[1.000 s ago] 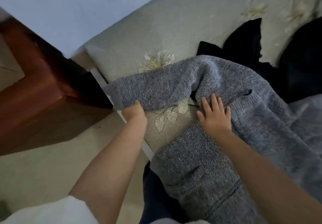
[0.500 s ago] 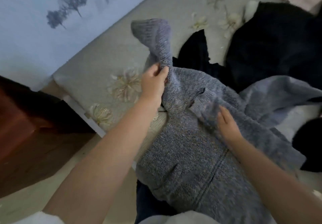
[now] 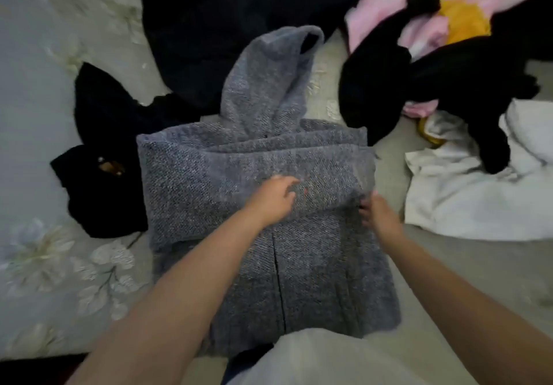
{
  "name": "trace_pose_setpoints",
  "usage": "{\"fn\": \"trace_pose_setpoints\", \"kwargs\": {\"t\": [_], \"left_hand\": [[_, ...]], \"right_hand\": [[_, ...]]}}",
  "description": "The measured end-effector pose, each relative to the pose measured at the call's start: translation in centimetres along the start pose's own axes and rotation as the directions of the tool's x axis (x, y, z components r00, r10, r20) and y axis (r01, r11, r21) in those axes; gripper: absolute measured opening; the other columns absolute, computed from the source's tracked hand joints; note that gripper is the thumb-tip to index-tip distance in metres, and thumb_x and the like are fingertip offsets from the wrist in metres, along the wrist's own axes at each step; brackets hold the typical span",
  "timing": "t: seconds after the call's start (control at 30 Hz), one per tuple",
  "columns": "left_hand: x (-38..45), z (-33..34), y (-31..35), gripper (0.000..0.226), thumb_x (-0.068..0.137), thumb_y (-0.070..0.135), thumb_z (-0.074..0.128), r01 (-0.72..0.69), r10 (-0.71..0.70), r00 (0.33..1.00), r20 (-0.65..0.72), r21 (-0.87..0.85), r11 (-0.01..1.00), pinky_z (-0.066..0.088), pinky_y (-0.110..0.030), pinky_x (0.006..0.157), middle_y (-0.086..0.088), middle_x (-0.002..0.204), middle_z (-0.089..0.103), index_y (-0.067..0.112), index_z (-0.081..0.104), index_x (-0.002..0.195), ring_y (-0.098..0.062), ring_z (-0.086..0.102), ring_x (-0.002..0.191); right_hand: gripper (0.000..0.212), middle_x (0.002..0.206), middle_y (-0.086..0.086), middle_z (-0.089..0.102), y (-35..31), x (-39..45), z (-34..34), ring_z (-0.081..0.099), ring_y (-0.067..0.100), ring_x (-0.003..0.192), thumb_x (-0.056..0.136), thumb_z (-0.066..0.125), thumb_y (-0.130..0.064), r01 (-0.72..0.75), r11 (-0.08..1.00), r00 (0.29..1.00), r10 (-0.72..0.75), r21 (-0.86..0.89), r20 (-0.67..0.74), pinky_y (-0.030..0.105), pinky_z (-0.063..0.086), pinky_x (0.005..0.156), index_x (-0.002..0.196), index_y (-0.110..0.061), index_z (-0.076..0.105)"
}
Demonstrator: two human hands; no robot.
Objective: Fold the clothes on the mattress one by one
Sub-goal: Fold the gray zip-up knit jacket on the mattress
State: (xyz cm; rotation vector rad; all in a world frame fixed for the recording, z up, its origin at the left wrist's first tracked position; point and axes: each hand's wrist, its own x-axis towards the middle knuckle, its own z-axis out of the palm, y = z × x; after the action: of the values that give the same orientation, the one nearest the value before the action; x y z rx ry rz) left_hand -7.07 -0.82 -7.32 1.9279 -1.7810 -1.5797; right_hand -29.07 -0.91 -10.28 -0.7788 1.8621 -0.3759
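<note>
A grey knit hooded cardigan point(image 3: 209, 175) lies flat in front of me on the floral mattress point(image 3: 36, 115), hood pointing away and a sleeve folded across its chest. My left hand point(image 3: 273, 197) rests on that folded sleeve near the middle, fingers loosely spread. At the cardigan's right edge, the curled fingers of my right hand point(image 3: 380, 215) pinch the fold of fabric. The image is motion-blurred.
Other clothes ring the cardigan: a black garment point(image 3: 101, 157) at the left, a large dark one point(image 3: 233, 25) behind, a black piece point(image 3: 434, 85) over pink point(image 3: 389, 16) and yellow point(image 3: 466, 22) items, and white cloth point(image 3: 478, 193) at the right.
The view swung from the mattress edge to its middle. My left hand carried the sleeve across the cardigan's chest and laid it down; my right hand moved to the right edge.
</note>
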Motion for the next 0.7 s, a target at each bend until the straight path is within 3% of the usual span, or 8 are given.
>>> {"fn": "trace_pose_setpoints", "kwargs": {"t": [0.1,0.2,0.3,0.43,0.5,0.57,0.63,0.7], "left_hand": [[-0.2,-0.1,-3.0,0.036,0.093,0.011,0.045,0.069,-0.015,0.979,-0.202,0.265,0.962,0.035,-0.037,0.100,-0.014,0.129,0.049,0.006,0.047,0.129,-0.027,0.043,0.120],[-0.7,-1.5,-5.3,0.040,0.091,0.010,0.049,0.148,0.016,0.949,-0.315,0.488,0.860,0.033,-0.040,0.102,-0.018,0.129,0.048,0.001,0.045,0.130,-0.031,0.040,0.122],[-0.7,-3.0,-6.4,0.046,0.093,0.018,0.046,0.288,-0.075,0.939,-0.335,0.651,0.702,0.027,-0.044,0.107,-0.016,0.142,0.034,0.005,0.036,0.136,-0.032,0.023,0.135],[0.0,-5.1,-7.5,0.051,0.097,0.026,0.037,0.434,-0.231,0.899,-0.373,0.678,0.593,0.010,-0.044,0.113,-0.012,0.153,0.013,0.014,0.021,0.143,-0.032,0.002,0.141],[0.4,-6.3,-8.0,0.051,0.096,0.028,0.037,0.479,-0.261,0.876,-0.406,0.667,0.570,0.007,-0.044,0.113,-0.013,0.152,0.017,0.012,0.022,0.142,-0.031,0.005,0.141],[0.7,-7.7,-8.4,0.044,0.092,0.024,0.043,0.503,-0.240,0.858,-0.454,0.653,0.566,0.014,-0.045,0.110,-0.019,0.138,0.038,0.003,0.038,0.131,-0.032,0.025,0.133],[1.3,-8.9,-8.5,0.030,0.085,0.017,0.051,0.503,-0.186,0.848,-0.497,0.640,0.581,0.031,-0.046,0.097,-0.023,0.111,0.055,-0.004,0.052,0.105,-0.036,0.046,0.109],[1.6,-9.7,-8.4,0.024,0.083,0.016,0.053,0.503,-0.186,0.848,-0.496,0.645,0.575,0.038,-0.043,0.083,-0.024,0.100,0.057,-0.004,0.053,0.095,-0.036,0.050,0.099]], "right_hand": [[0.049,0.133,0.012,0.048,0.9,0.6,-0.4,0.047,0.028,0.121,0.095,0.043,-0.034,0.131,0.977,0.991,-0.136,-0.166,-0.017,0.033,0.038,0.098,0.136,-0.008,0.035],[0.065,0.134,0.016,0.041,0.3,1.9,0.5,0.042,0.031,0.122,0.087,0.058,-0.035,0.212,0.925,0.956,-0.263,-0.317,-0.127,0.037,0.037,0.098,0.138,-0.008,0.030],[0.074,0.134,0.021,0.034,-0.9,3.9,0.5,0.038,0.036,0.122,0.083,0.063,-0.035,0.088,0.940,0.955,-0.174,-0.329,-0.242,0.040,0.036,0.099,0.141,-0.010,0.025],[0.069,0.127,0.024,0.047,-1.6,6.1,-0.4,0.048,0.038,0.115,0.081,0.067,-0.024,0.062,0.958,0.961,-0.134,-0.281,-0.243,0.040,0.040,0.091,0.138,-0.007,0.033],[0.050,0.111,0.025,0.059,-2.0,6.5,-0.8,0.056,0.037,0.101,0.081,0.064,-0.012,0.129,0.943,0.949,-0.207,-0.307,-0.237,0.029,0.038,0.073,0.127,-0.001,0.048],[0.036,0.100,0.027,0.064,-2.3,6.3,-1.1,0.058,0.038,0.094,0.080,0.058,0.000,0.160,0.921,0.944,-0.247,-0.354,-0.217,0.027,0.030,0.064,0.116,0.003,0.058],[0.033,0.101,0.029,0.062,-2.6,6.0,-1.2,0.057,0.040,0.094,0.079,0.055,0.004,0.200,0.858,0.927,-0.322,-0.474,-0.192,0.031,0.037,0.070,0.111,0.005,0.061],[0.032,0.104,0.031,0.057,-2.9,5.5,-1.0,0.053,0.043,0.097,0.079,0.057,0.002,0.304,0.707,0.865,-0.486,-0.639,-0.127,0.041,0.041,0.079,0.111,0.007,0.061]]}}
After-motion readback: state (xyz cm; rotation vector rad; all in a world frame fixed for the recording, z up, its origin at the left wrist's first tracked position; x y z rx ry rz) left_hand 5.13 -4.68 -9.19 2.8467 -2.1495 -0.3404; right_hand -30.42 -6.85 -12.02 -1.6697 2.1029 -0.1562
